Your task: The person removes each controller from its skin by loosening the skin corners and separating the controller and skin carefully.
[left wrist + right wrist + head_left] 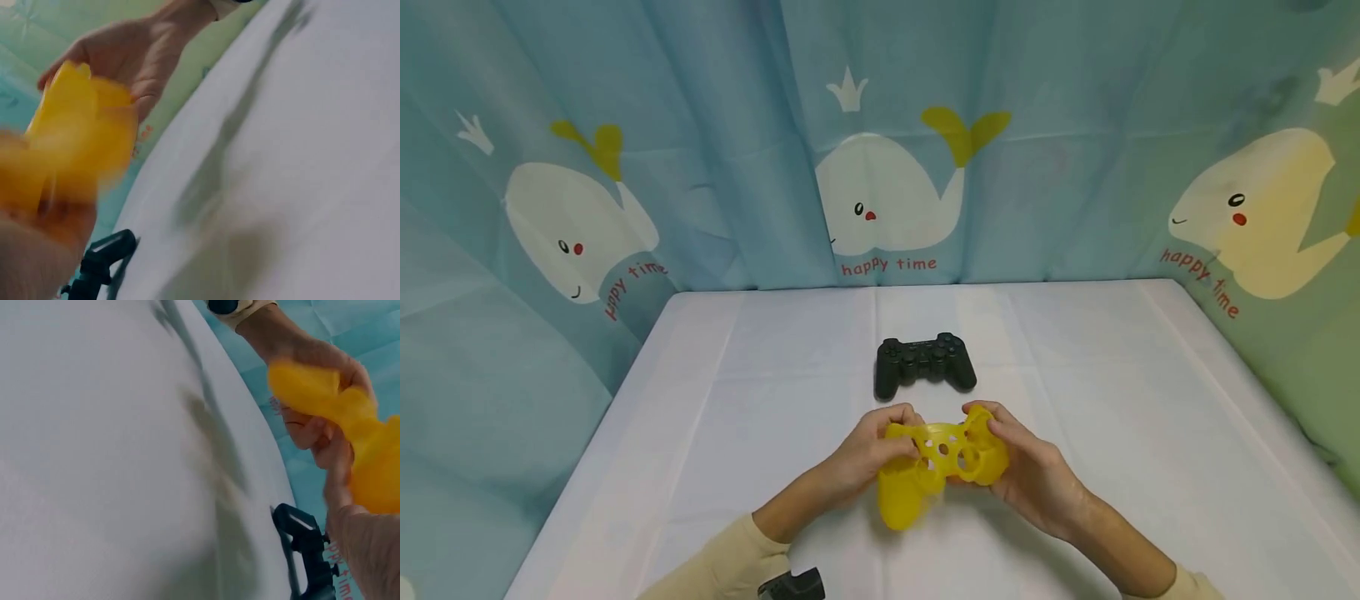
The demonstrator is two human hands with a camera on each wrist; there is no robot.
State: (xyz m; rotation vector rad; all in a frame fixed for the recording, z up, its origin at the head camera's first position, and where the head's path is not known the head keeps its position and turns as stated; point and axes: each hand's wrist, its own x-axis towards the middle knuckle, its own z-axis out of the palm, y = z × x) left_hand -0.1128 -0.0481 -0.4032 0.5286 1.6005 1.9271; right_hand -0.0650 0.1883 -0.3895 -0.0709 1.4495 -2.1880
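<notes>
A yellow game controller cover (901,498), soft-looking and with round button holes, is held above the table between both hands. My left hand (859,457) grips its left part, the thumb on the upper face. The other end is held by my right hand (1037,473), with fingers around the right grip. Just beyond the hands lies a black game controller (925,363), sticks up, touched by neither. Both wrist views show the cover (75,125) blurred, and the controller's black grips (306,540) near the lower edge.
The table (760,400) has a white cloth. Blue-green curtains (730,167) printed with whales stand along its back and sides. A black device (792,585) sits at the left wrist, by the beige sleeve (722,567).
</notes>
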